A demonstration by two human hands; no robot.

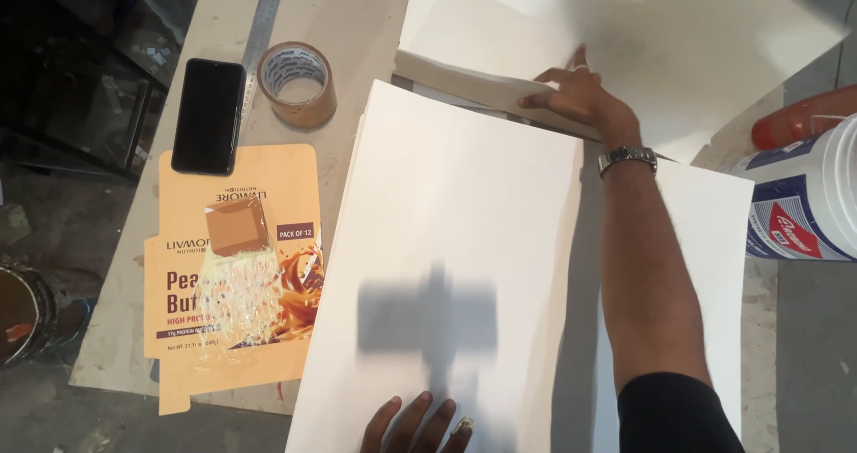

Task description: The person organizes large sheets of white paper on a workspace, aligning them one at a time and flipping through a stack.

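- Head view: a person bends over a worktable, sorting large white sheets.
- The right hand, a watch on its wrist, reaches forward and pinches the edge of a folded sheet at the far side, fingers closed lightly on it and thumb beneath.
- The left hand shows only its fingertips at the near edge, spread flat on the top sheet of a stack; it presses down and grips nothing.
- As it looks, the work is partway: several sheets lie squared in the near stack, one more sheet sticks out on the right under the forearm, and the far sheets are loose and unaligned.
- Left of the stack lies a flattened orange carton, printed in brown and white, with crumpled clear tape and a small brown cardboard scrap on it.
- Beyond it sit a black phone, a roll of brown tape and a steel ruler.
- At the right edge stands a white tub with a blue and red label; behind it, an orange bottle.
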